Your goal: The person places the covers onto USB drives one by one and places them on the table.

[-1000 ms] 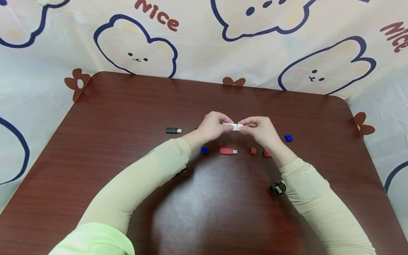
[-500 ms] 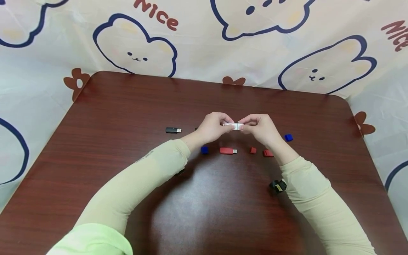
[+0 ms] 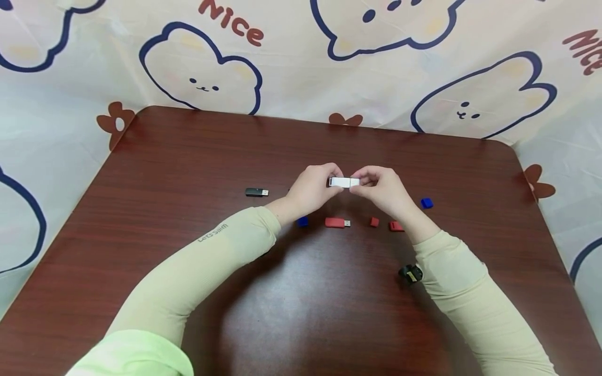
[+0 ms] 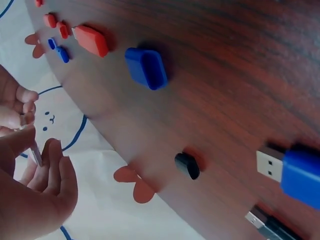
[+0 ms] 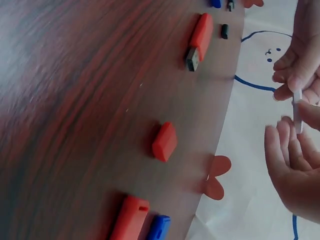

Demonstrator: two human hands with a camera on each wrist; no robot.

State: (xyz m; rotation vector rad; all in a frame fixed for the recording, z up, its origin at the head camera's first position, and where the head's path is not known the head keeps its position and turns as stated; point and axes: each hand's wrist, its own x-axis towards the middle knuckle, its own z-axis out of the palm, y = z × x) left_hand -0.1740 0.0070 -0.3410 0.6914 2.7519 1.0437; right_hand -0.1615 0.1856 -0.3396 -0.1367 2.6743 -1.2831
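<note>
A white USB flash drive (image 3: pixel 339 182) is held level above the table between both hands, its cap (image 3: pixel 355 181) on the right end, a thin seam between the two. My left hand (image 3: pixel 308 189) pinches the drive's body from the left, thumb along the near side. Thumb and fingers of my right hand (image 3: pixel 384 187) pinch the capped end. Seen edge-on in the right wrist view, the white drive (image 5: pixel 298 112) spans both hands.
A black drive (image 3: pixel 256 192) lies left, a black cap (image 4: pixel 187 166) and blue cap (image 4: pixel 145 69) near the left arm. A blue drive (image 4: pixel 302 177) shows in the left wrist view. In front are a red drive (image 3: pixel 335 223) and red cap (image 3: pixel 374 222); right, red (image 3: pixel 396 226) and blue (image 3: pixel 427 203) pieces.
The white drive has tilted so its broad face shows more, and the fingers cover less of it. Both hands stay nearly in place, still holding it.
</note>
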